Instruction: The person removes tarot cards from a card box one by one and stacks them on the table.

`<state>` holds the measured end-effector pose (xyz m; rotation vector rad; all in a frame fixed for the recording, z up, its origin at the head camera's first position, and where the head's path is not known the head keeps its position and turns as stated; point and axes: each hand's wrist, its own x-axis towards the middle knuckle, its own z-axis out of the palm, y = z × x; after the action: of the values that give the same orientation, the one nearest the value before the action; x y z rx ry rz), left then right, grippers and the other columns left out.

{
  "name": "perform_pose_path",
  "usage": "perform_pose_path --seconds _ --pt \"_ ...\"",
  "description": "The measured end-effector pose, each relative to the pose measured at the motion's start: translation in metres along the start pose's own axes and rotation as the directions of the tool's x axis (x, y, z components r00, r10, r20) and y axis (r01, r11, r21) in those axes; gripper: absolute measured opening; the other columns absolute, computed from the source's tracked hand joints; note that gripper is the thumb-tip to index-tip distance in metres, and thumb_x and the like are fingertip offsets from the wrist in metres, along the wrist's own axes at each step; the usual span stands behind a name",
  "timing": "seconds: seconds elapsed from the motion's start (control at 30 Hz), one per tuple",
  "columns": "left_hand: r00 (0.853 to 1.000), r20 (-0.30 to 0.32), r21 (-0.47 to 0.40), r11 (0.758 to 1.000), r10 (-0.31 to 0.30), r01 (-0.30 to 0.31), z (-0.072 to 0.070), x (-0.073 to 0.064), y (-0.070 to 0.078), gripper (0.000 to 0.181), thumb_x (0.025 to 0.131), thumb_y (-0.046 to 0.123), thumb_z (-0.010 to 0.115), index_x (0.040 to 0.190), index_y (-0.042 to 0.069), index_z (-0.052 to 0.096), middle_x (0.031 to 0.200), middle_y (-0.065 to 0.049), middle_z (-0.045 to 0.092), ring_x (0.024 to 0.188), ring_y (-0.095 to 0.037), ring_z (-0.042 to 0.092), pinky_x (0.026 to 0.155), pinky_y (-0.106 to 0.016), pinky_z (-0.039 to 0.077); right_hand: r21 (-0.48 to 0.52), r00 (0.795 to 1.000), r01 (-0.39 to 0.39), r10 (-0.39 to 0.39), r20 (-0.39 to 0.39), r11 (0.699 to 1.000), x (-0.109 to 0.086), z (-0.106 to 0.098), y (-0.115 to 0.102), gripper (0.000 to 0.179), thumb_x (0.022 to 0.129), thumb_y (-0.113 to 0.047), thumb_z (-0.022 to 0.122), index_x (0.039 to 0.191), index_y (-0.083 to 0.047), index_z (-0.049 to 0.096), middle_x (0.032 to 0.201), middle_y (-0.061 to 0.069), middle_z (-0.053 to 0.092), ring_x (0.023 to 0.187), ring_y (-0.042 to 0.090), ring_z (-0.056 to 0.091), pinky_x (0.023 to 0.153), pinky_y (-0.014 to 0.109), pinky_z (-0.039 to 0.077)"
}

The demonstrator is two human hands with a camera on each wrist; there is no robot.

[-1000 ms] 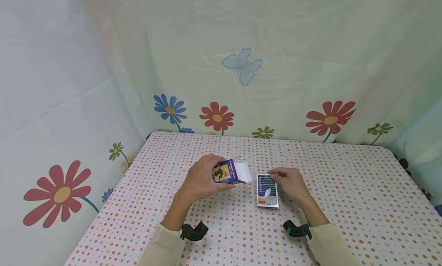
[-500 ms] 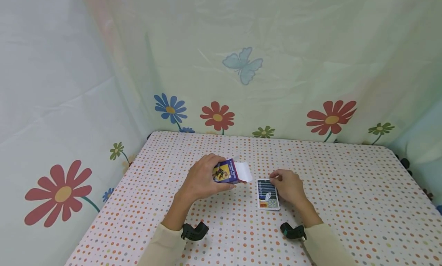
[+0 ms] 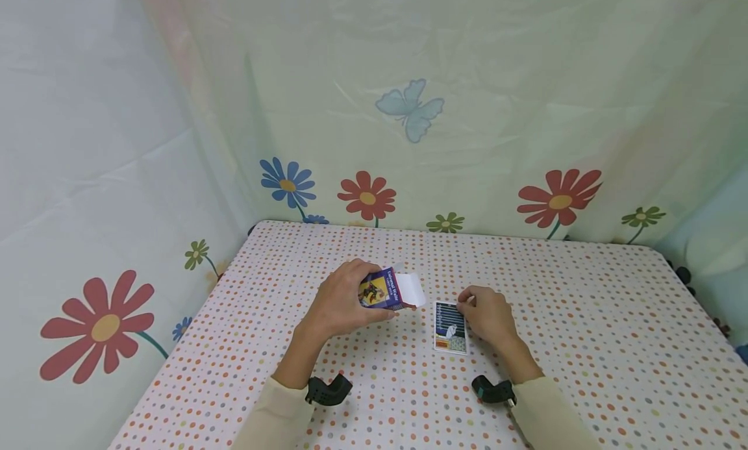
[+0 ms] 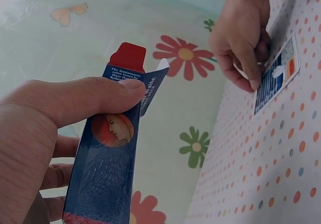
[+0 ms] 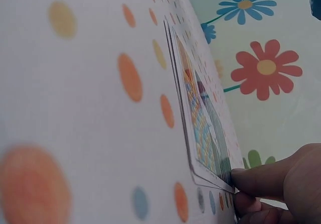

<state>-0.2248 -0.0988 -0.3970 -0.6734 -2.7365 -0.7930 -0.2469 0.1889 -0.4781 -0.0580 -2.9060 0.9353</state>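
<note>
My left hand (image 3: 345, 299) grips a blue-and-yellow tarot card box (image 3: 378, 290) above the table, thumb along one narrow side. The box's white end flap (image 3: 411, 289) stands open toward the right; a red tab (image 4: 128, 57) shows in the left wrist view. Just right of the box, a thin stack of tarot cards (image 3: 450, 330) lies at the table surface, a blue-striped picture on top. At its far right corner, my right hand (image 3: 489, 313) pinches the cards, thumb over the edge and fingers lower. How many cards there are cannot be told.
A white table (image 3: 374, 398) with coloured dots lies under both hands. Behind it hangs a pale curtain (image 3: 497, 112) printed with flowers and a butterfly. Each wrist wears a black camera, the left one (image 3: 328, 390) and the right one (image 3: 493, 390) low over the table.
The right hand has brought the cards slightly toward me and down to the table, then a little left. The left hand and the box have stayed almost still.
</note>
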Motion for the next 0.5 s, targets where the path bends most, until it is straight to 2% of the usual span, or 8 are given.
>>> perform_pose_path --seconds 0.5 --pt "1.0 0.0 -0.006 1.0 0.001 -0.001 -0.0002 -0.0007 0.0008 0.075 0.072 0.045 0.09 0.133 0.013 0.061 0.124 -0.004 0.064 0.104 -0.02 0.059 0.086 -0.039 0.053 0.009 1.0 -0.008 0.008 -0.017 1.0 0.0015 0.002 0.0027 0.011 0.094 -0.013 0.071 0.099 -0.004 0.071 0.07 0.004 0.062 0.061 0.018 0.051 0.055 0.031 0.037"
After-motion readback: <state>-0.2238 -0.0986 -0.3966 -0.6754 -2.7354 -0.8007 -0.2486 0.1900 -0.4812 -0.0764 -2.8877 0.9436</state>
